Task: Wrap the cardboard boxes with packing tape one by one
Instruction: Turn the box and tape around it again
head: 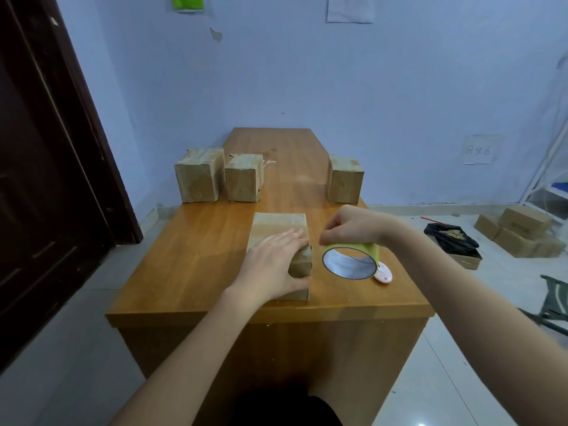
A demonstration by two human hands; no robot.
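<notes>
A cardboard box [278,227] lies near the front of the wooden table [190,265]. My left hand [273,262] rests on its top, fingers stretched over the lid and thumb down against its near right side. Just to the right, a roll of yellow-green packing tape [350,261] stands on the table with its grey core facing me. My right hand [347,226] pinches the top of the roll with curled fingers. Whether a strip of tape is pulled loose, I cannot tell.
Two cardboard boxes [199,179] [244,181] stand at the table's left edge and a third box [345,181] at the right. A small pink cutter [384,275] lies beside the roll. More boxes [519,232] and a black bag [450,239] sit on the floor at right. A dark door [46,167] is at left.
</notes>
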